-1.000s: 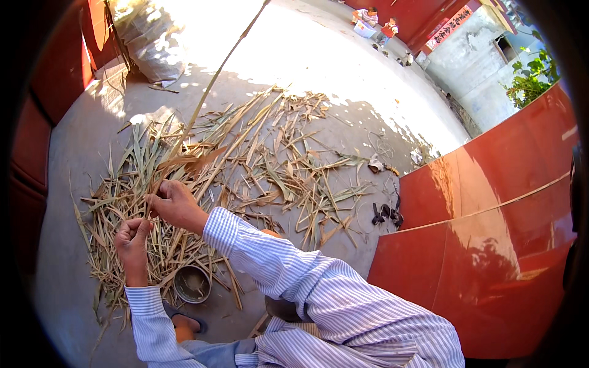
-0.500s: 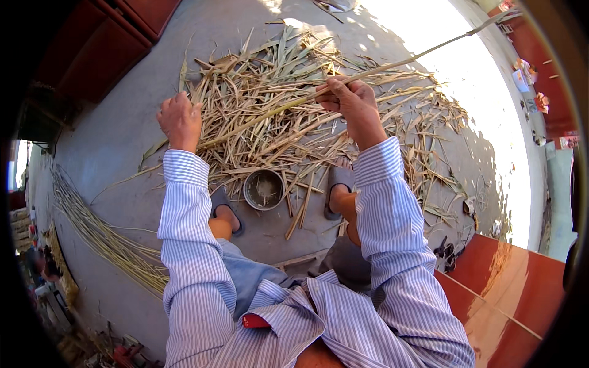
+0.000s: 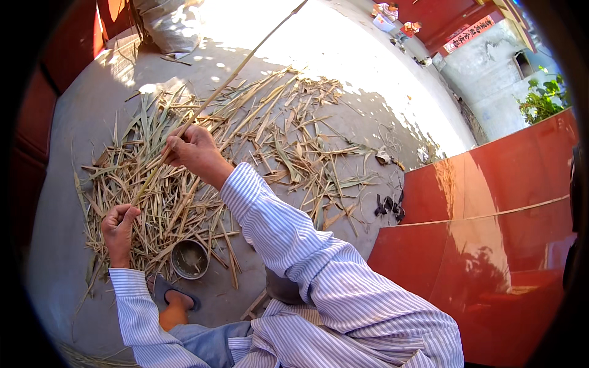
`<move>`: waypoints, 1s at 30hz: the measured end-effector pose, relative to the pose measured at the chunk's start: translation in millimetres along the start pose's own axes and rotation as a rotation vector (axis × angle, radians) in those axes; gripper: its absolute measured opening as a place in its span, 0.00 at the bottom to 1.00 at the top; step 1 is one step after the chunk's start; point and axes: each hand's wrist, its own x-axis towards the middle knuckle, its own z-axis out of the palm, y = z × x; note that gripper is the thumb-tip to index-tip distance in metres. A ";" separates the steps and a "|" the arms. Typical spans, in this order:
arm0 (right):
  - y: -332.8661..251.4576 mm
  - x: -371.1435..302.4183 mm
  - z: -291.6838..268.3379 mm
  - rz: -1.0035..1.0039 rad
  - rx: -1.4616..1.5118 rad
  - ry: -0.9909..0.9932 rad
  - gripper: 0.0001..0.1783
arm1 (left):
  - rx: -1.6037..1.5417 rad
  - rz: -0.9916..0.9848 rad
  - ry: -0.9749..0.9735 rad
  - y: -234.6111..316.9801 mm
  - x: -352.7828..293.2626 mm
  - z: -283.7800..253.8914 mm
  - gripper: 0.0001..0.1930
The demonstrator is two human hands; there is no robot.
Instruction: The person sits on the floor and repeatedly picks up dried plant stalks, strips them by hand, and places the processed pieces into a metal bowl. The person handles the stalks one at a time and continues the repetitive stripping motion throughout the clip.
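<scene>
A long, thin tan plant stalk (image 3: 233,75) slants up and away to the far edge of the picture. My right hand (image 3: 199,158) pinches it partway along, thumb on top. Lower down and to the left, my left hand (image 3: 116,233) is closed at the stalk's lower end, with the thumb against the curled fingers. Beneath both hands spreads a heap of dry leaf strips and husks (image 3: 178,202), tan with some grey-green blades. A round metal bowl (image 3: 189,259) stands at the heap's near edge, just right of my left hand.
Glossy red panels (image 3: 466,245) take up the right side. At the back left stands a pale sack (image 3: 169,24). A dark tangled thing (image 3: 390,207) lies on the floor beside the panels. My sandalled foot (image 3: 178,299) is near the bowl. A green plant (image 3: 545,98) shows at far right.
The view has swung to the right. My left hand has come to the stalk's lower end, where before it was apart from it. My right hand still grips the stalk, now tilted more steeply.
</scene>
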 end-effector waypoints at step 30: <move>0.3 -9.4 3.7 0.071 0.352 -0.051 0.12 | 0.955 0.681 0.257 73.6 -3.6 -16.3 0.08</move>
